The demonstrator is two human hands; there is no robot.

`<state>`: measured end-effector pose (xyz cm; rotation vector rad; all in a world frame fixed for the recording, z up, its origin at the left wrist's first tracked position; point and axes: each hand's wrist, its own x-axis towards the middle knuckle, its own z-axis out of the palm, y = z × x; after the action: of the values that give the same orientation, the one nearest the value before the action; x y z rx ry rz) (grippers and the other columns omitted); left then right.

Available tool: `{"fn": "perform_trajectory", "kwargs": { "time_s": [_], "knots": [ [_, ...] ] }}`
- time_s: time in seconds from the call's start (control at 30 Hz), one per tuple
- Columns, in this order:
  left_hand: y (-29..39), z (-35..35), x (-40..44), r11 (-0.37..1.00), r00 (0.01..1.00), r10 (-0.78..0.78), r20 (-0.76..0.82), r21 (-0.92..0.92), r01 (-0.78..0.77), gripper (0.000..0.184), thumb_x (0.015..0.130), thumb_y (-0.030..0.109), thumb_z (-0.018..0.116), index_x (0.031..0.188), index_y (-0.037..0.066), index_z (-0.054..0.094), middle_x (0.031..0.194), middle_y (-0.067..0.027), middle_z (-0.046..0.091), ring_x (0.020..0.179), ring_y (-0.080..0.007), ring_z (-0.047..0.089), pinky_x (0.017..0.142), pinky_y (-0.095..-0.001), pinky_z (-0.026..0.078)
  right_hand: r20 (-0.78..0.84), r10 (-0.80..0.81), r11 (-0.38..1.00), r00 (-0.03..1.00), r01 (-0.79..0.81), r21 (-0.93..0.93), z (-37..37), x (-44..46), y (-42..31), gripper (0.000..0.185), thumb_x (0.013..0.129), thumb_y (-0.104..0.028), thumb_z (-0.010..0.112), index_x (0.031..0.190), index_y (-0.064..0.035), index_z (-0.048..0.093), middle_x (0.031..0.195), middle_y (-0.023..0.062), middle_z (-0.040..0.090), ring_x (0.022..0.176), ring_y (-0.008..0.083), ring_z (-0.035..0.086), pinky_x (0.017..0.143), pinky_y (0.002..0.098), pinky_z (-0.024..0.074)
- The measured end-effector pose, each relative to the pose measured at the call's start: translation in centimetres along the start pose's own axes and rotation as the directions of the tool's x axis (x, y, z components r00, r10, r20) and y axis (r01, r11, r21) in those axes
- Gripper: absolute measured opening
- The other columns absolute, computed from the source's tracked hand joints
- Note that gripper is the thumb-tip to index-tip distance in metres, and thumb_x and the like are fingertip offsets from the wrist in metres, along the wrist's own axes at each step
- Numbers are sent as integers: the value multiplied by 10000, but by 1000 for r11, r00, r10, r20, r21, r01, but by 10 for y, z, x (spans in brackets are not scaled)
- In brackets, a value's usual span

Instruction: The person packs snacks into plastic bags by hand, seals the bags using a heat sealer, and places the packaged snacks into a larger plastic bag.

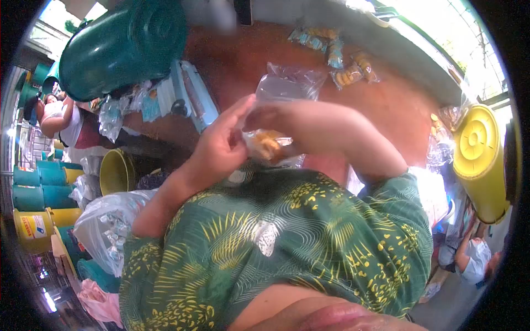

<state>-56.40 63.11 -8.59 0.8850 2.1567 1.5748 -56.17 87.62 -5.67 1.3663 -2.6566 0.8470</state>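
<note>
Close in front of my chest is a small clear plastic packet of golden-brown snacks [268, 144]. My left hand [225, 140] has its fingers closed at the packet's left side, with the index finger pointing up. My right hand [276, 122] reaches across from the right, bent at the wrist and slightly blurred, its fingers curled around the packet. Part of the right fingers is hidden behind the wrist and packet. Just past my hands, clear plastic bags [290, 85] lie on the reddish-brown table [237, 60].
Several filled snack packets [348, 74] lie at the table's far right. A large green bin [124, 52] lies at the left beside pale blue wrappers [160, 99]. A yellow bin [479, 160] stands at right. Other people [63, 118] are at the left and lower right.
</note>
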Motion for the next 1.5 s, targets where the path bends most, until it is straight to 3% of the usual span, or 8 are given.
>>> {"fn": "perform_trajectory", "kwargs": {
  "time_s": [0.1,0.17,0.23,0.37,0.7,1.1,1.33,1.5],
  "knots": [
    [6,-11,-6,996,997,-68,-30,47,70,719,882,-128,428,1559,28,245,1554,-47,403,696,3,447,614,-175,403,-153,392,843,907,-288,453,-47,-19,46,399,806,-50,697,1204,-52,670,1202,162,673,1101,345,642,928,409,518],
    [3,-13,-9,993,992,-107,-65,-63,103,710,887,-118,431,1558,33,257,1529,-43,423,670,3,414,608,-174,391,-541,346,849,767,-501,-168,-33,-52,146,390,828,-66,673,1217,-89,670,1200,141,678,1126,351,631,944,417,510],
    [2,-17,-8,985,990,-111,-82,-139,98,703,892,-113,426,1558,39,263,1502,-39,448,658,-1,405,611,-174,388,-338,785,361,520,-826,-432,-15,-92,216,396,851,-138,661,1247,-127,658,1209,136,669,1146,353,620,947,429,510],
    [11,-24,-6,975,981,-174,-79,-156,161,734,874,-145,426,1561,2,213,1528,-75,401,754,4,441,683,-172,419,-580,390,307,715,-695,-650,95,-192,307,515,843,-245,667,1343,-161,574,1248,149,638,1184,373,579,946,451,503],
    [10,-37,2,975,976,-218,-1,-44,218,781,835,-157,456,1561,-2,213,1584,-44,338,716,10,405,674,-163,413,-382,901,280,205,-948,150,20,-162,296,388,925,-325,617,1182,-38,666,1145,223,678,1087,381,633,922,468,488],
    [13,-34,-7,984,984,-166,-59,57,170,785,816,-165,455,1554,34,273,1606,-69,320,707,0,400,693,-167,429,-288,955,41,77,-991,-130,16,-181,304,709,910,-519,613,1392,-19,469,1236,250,630,1174,406,592,976,478,473],
    [12,-31,-14,962,1000,13,19,271,-18,690,830,-140,431,1495,42,409,1597,-158,323,1434,-194,357,1026,-279,407,-384,866,251,322,-942,-223,87,-180,249,906,726,-423,818,1420,-6,411,1341,236,543,1230,412,527,1010,463,464],
    [-1,-31,-11,909,999,45,28,412,-52,622,855,-64,493,1467,43,454,1566,-178,366,1438,-293,382,1146,-351,310,-242,915,295,323,-944,-146,79,-159,210,796,728,-343,833,1348,-3,469,1302,239,577,1200,410,566,979,457,489]
  ]
}}
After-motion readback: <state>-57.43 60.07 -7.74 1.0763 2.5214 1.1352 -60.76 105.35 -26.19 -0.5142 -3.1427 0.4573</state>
